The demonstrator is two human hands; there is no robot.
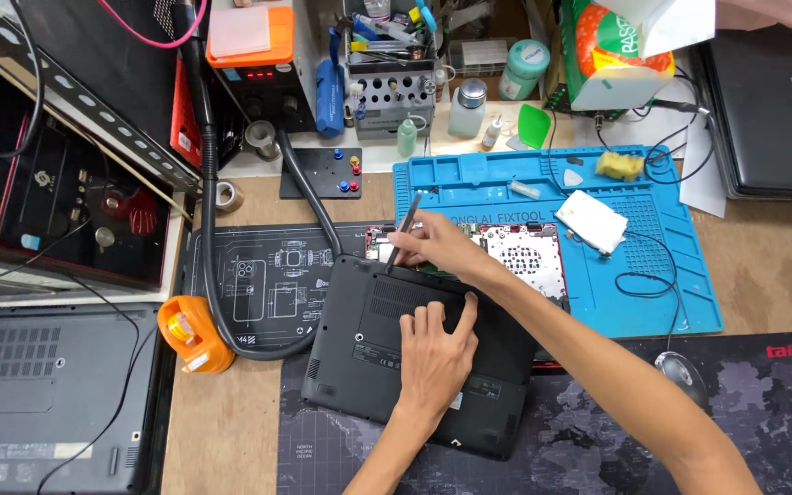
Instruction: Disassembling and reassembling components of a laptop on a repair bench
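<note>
Left hand (pixel 434 353) flat on black laptop cover (pixel 396 362), right hand (pixel 437 243) gripping slim tool (pixel 405 227)

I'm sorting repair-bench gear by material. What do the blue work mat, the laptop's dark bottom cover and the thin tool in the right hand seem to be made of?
Blue work mat: probably silicone rubber, matte, with moulded compartments.
Dark bottom cover: looks like matte, lightly textured plastic with moulded vent slits; the left hand presses on it.
Thin tool in the right hand: dark and slim, metal or plastic, too small to tell.
</note>
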